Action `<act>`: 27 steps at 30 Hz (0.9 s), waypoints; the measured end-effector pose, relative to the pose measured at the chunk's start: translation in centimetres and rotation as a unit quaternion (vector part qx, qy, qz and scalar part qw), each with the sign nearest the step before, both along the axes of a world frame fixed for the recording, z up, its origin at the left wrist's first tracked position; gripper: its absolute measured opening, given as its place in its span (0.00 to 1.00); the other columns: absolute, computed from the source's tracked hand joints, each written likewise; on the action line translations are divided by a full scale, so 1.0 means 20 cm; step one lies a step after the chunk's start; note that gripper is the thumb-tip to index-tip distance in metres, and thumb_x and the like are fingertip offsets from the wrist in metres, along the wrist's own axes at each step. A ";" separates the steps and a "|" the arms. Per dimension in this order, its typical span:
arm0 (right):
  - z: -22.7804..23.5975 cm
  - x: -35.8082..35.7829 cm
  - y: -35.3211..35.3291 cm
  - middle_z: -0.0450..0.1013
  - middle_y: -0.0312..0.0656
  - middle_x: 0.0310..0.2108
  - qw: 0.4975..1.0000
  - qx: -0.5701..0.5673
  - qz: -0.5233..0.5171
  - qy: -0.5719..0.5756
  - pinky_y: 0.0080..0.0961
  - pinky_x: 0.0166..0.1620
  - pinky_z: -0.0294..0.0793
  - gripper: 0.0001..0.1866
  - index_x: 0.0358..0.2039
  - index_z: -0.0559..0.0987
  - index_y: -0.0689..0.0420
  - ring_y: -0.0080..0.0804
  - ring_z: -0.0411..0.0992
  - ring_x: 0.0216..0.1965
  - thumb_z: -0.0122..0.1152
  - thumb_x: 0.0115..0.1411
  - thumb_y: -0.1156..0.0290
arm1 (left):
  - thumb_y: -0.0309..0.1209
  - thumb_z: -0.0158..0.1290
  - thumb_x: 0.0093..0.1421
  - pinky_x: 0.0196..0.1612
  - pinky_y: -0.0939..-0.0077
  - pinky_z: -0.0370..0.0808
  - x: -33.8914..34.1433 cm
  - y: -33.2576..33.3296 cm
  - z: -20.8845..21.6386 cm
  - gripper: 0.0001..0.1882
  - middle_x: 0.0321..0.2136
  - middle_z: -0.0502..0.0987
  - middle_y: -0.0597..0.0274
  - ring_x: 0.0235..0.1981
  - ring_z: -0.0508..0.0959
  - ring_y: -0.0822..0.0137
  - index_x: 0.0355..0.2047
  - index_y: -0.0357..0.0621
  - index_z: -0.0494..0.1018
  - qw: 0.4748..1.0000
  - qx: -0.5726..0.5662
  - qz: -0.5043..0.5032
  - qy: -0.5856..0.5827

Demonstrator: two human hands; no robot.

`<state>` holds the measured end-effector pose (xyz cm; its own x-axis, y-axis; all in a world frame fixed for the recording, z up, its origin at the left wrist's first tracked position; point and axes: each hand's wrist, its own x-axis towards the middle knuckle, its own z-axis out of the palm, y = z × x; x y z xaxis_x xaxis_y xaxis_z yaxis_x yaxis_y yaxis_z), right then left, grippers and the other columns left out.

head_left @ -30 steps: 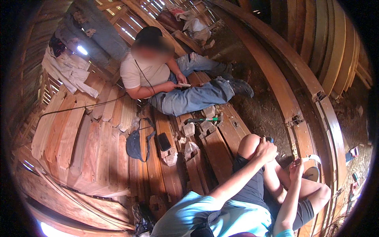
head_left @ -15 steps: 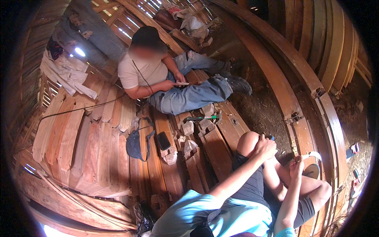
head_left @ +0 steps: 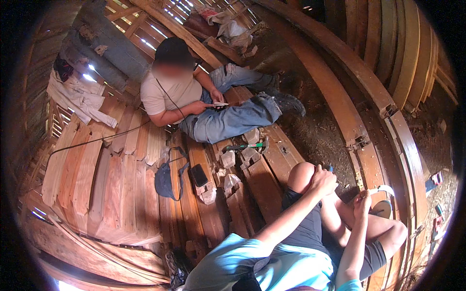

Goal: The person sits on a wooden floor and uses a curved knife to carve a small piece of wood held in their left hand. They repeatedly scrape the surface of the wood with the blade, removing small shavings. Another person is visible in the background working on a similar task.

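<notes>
My left hand (head_left: 322,181) is closed at my raised left knee, and a small dark blue end (head_left: 330,169) shows beyond its fingers. What the rest of that item is stays hidden. Lower and to the right, my right hand (head_left: 362,202) is closed on the near end of a curved white strip (head_left: 382,188), which bends over beside a round grey sole (head_left: 382,209). A narrow yellowish strip (head_left: 360,181) lies just beyond this hand, against the long brown beam (head_left: 373,167) with a cut notch.
Another person (head_left: 174,92) sits across from me, a phone-like item in hand. Between us, stacked planks (head_left: 196,160) carry a hammer (head_left: 247,146), a black phone (head_left: 198,175) and a dark bag (head_left: 166,179). A black cable (head_left: 97,139) crosses the left boards. Curved beams (head_left: 335,53) run along the right.
The view has shifted slightly, so the seated person and planks sit a little further left. Both my hands keep nearly the same places and grips.
</notes>
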<state>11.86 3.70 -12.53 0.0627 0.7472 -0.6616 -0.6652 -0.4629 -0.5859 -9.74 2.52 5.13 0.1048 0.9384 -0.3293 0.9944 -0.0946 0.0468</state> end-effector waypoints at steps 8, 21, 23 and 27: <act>0.09 -0.03 -0.01 0.67 0.31 0.23 0.999 -0.050 0.016 -0.006 0.12 0.20 0.63 0.10 0.30 0.71 0.52 0.16 0.63 0.20 0.47 0.65 0.61 | 0.45 0.52 0.53 0.43 0.54 0.62 0.00 -0.01 -0.05 0.14 0.23 0.81 0.61 0.26 0.80 0.62 0.21 0.53 0.81 0.998 0.036 -0.007 0.042; 0.01 -0.01 -0.01 0.70 0.31 0.27 0.996 0.016 0.085 -0.019 0.13 0.22 0.65 0.07 0.36 0.69 0.50 0.16 0.66 0.23 0.47 0.66 0.62 | 0.48 0.51 0.57 0.54 0.48 0.61 -0.01 0.01 -0.01 0.19 0.29 0.81 0.52 0.36 0.80 0.54 0.29 0.46 0.81 0.999 -0.032 0.021 0.005; 0.01 -0.01 -0.04 0.69 0.31 0.25 0.973 0.072 0.159 -0.152 0.16 0.22 0.65 0.07 0.35 0.68 0.51 0.16 0.65 0.23 0.47 0.66 0.62 | 0.48 0.50 0.58 0.51 0.49 0.63 -0.02 -0.01 -0.02 0.19 0.29 0.81 0.53 0.36 0.80 0.54 0.29 0.46 0.81 1.000 -0.020 0.005 0.010; -0.04 -0.08 -0.08 0.67 0.44 0.21 0.747 0.298 0.186 -0.564 0.33 0.25 0.65 0.08 0.32 0.66 0.59 0.40 0.66 0.20 0.48 0.65 0.68 | 0.48 0.49 0.58 0.46 0.52 0.65 0.03 -0.01 0.01 0.19 0.29 0.81 0.54 0.35 0.80 0.56 0.28 0.47 0.80 1.000 0.013 -0.014 0.014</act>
<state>10.30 2.04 -13.30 0.0439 0.9926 0.1134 0.5177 0.0745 -0.8523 -9.16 2.35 5.39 0.1219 0.9436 -0.3078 0.9923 -0.1231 0.0157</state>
